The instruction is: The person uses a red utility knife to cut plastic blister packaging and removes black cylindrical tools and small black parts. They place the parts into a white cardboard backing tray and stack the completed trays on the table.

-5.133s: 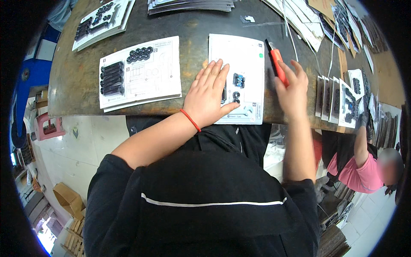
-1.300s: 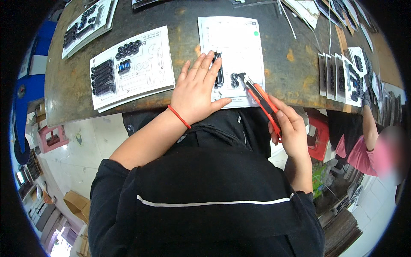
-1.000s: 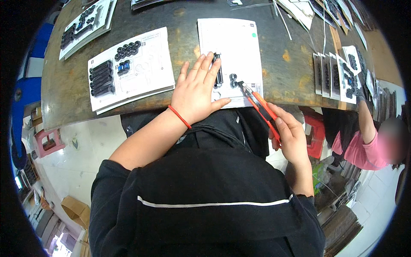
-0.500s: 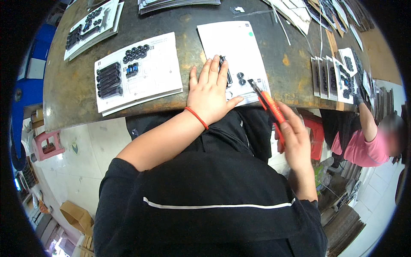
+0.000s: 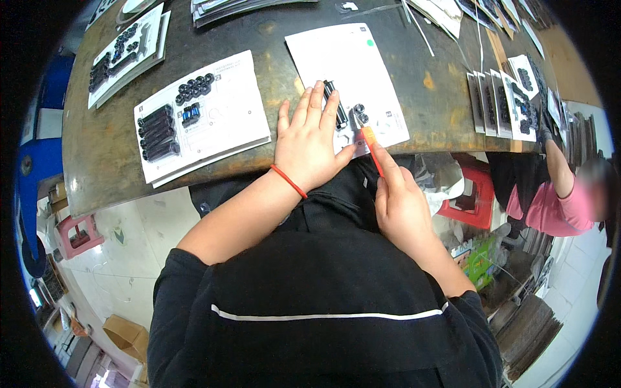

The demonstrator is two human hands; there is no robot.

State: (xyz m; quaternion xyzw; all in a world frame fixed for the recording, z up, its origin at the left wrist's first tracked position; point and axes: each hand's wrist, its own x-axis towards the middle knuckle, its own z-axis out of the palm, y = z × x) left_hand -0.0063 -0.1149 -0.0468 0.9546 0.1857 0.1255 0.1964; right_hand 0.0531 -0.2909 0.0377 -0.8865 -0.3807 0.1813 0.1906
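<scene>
My left hand (image 5: 306,137) lies flat with its fingers stretched out, pressing on a white printed card (image 5: 343,55) at the table's near edge. Beside its fingertips the card bears black bolts (image 5: 340,115), and to their right sit a few round black parts (image 5: 361,114), perhaps nuts. My right hand (image 5: 404,204) is closed around an orange utility knife (image 5: 369,137). The knife's tip reaches the card just below the round parts; whether the blade touches them I cannot tell.
On the left lies a stack of similar cards (image 5: 236,97) with black hardware, and another stack (image 5: 154,35) stands behind it. More carded hardware (image 5: 511,107) is at the right, near a co-worker in a pink top (image 5: 561,210). A red stool (image 5: 480,200) stands below the table.
My right hand has moved left and brought the knife down from beside the card onto it, near the round black parts. My left hand stays flat on the card.
</scene>
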